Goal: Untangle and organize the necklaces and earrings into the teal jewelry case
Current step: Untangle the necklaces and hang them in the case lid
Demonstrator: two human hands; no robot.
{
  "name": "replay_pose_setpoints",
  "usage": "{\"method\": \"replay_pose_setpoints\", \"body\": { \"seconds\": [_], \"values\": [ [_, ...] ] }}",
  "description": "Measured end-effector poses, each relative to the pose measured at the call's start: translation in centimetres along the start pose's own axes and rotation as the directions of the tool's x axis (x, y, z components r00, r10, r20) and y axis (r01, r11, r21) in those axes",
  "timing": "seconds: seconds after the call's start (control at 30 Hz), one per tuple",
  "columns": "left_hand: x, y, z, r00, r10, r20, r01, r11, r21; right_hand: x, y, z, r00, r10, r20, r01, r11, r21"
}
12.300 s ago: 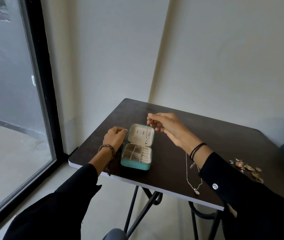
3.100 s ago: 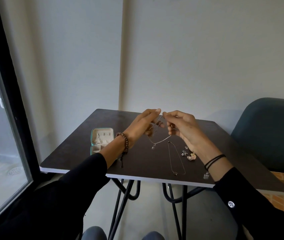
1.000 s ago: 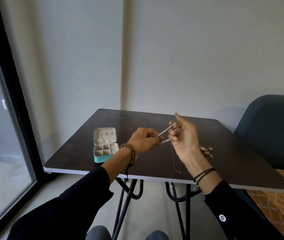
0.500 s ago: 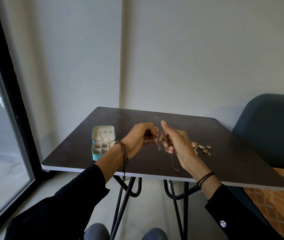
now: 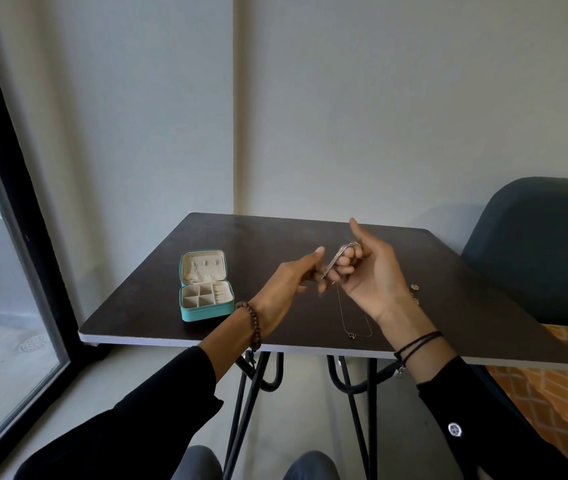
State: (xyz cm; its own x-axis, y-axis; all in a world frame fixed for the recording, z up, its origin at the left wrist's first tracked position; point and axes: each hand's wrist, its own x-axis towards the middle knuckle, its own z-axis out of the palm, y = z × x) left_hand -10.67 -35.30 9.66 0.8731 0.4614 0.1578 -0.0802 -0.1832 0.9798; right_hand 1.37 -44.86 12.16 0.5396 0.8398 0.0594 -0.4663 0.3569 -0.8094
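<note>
Necklace (image 5: 336, 259): a silvery chain drawn taut between both hands above the counter (image 5: 466, 278). The left grip (image 5: 287, 284) pinches its lower end, thumb extended. The right grip (image 5: 370, 277), palm toward us, curls its fingers round the upper loop, forefinger raised. Below them we see a thin chain (image 5: 353, 323) with a dark pendant lying on the counter; we cannot tell whether the two join. The teal jewelry case (image 5: 206, 289) stands open to the left. Small earrings (image 5: 414, 287) lie just right of the right grip.
</note>
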Motion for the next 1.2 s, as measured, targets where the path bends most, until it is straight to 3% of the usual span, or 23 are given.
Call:
{"method": "replay_pose_setpoints", "body": {
  "seconds": [0.13,0.27,0.43,0.57,0.7,0.83,0.97,1.1,1.2],
  "values": [
    [0.0,0.2,-0.3,0.998,0.056,-0.002,-0.056,0.992,-0.11,0.0,-0.7,-1.1,0.999,-0.023,-0.041,0.013,0.973,-0.23],
    [0.4,1.0,-0.5,0.998,0.053,-0.03,-0.06,0.942,-0.329,-0.8,-0.6,-1.2,0.996,-0.088,0.019,0.086,0.859,-0.505],
    [0.4,1.5,0.0,0.996,0.069,-0.052,-0.075,0.988,-0.133,-1.6,0.3,-0.9,0.987,-0.049,0.154,0.14,0.736,-0.662],
    [0.1,1.2,-0.3,0.998,0.03,-0.05,-0.035,0.994,-0.104,-1.7,0.4,-1.4,0.983,-0.04,0.178,0.141,0.788,-0.6],
    [-0.2,0.6,-0.6,1.0,0.018,-0.012,-0.019,0.998,-0.052,-1.4,0.2,-2.0,0.983,-0.034,0.181,0.079,0.966,-0.246],
    [-0.3,0.6,-0.9,1.0,0.025,0.0,-0.025,0.999,-0.048,-1.2,0.0,-2.4,0.98,-0.021,0.197,0.039,0.995,-0.089],
    [-0.5,1.3,-0.9,0.999,0.048,0.003,-0.048,0.999,-0.009,-1.5,-0.1,-2.4,0.984,0.015,0.179,0.03,0.968,-0.247],
    [-0.4,1.2,-0.9,0.996,0.084,-0.016,-0.084,0.996,-0.03,-1.8,-0.2,-1.9,0.984,0.005,0.177,0.085,0.863,-0.497],
    [-0.3,0.8,-0.9,0.996,0.087,-0.028,-0.089,0.995,-0.044,-1.8,0.0,-2.0,0.982,0.011,0.186,0.102,0.804,-0.586]
  ]
}}
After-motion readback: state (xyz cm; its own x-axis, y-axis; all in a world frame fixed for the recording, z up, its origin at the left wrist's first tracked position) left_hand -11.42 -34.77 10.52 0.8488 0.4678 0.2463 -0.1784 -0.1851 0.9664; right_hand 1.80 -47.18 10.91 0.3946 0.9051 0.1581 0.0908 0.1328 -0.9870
